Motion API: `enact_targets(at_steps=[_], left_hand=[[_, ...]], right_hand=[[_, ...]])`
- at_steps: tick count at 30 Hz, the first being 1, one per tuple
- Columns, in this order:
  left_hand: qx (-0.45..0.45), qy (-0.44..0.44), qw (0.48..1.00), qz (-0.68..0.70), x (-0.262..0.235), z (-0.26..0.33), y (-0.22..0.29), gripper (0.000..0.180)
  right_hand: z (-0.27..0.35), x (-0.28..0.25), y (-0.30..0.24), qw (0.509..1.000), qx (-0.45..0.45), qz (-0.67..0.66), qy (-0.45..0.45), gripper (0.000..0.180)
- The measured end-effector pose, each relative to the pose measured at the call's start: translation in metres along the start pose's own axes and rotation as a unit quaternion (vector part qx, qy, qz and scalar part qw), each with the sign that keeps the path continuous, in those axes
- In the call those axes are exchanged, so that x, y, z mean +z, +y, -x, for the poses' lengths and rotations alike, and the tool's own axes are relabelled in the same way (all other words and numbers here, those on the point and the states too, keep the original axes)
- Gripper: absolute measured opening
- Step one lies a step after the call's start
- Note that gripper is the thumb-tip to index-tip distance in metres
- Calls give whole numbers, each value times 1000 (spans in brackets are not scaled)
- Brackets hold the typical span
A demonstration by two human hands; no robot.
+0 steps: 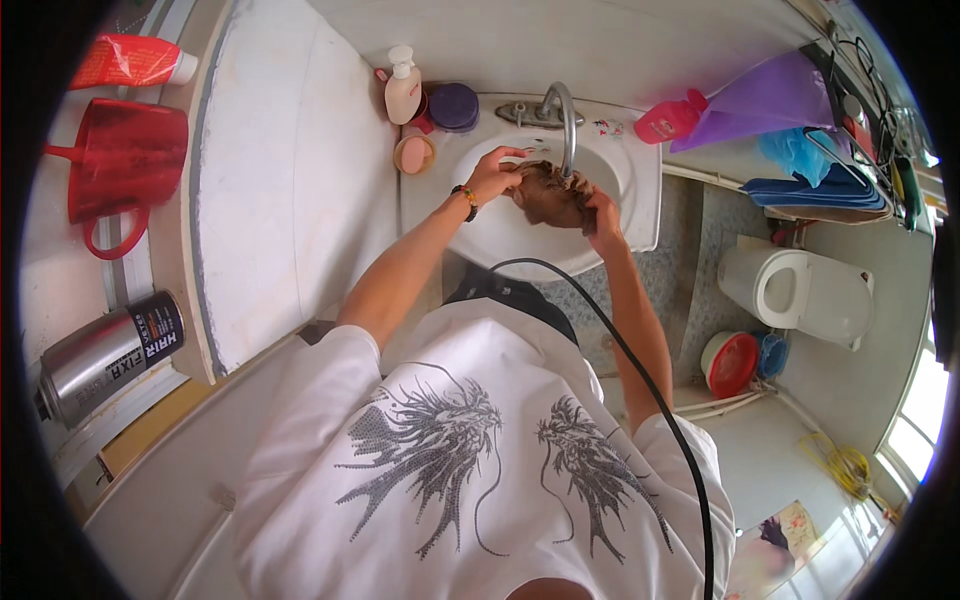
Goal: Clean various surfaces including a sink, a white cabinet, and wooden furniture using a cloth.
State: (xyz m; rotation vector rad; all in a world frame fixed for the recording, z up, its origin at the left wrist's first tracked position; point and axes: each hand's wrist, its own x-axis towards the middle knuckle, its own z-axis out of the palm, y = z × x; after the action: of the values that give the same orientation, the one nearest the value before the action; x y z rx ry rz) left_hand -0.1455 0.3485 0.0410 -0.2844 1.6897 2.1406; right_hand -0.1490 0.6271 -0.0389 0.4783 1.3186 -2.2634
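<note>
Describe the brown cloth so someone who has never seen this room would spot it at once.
Find the white sink, then the curved metal faucet at its back. At the faucet's lower end, held between the left hand and the right hand, is the brown cloth. Its dark, crumpled fabric sets it apart from the smooth white sink and shiny faucet around it.
</note>
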Motion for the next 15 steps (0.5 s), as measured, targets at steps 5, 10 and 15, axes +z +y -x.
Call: enact_targets(at_steps=[5,10,15], left_hand=[[-1,-59,997,-52,-43,8,-26,50],[54,-31,962,-266,-36,20,-15,53],[26,-37,960,-275,-33,20,0,56]], right_hand=[[43,91,-51,972,68,204,-95,40],[48,109,-72,803,61,588,-79,42],[17,67,-29,948,-77,308,-26,42]])
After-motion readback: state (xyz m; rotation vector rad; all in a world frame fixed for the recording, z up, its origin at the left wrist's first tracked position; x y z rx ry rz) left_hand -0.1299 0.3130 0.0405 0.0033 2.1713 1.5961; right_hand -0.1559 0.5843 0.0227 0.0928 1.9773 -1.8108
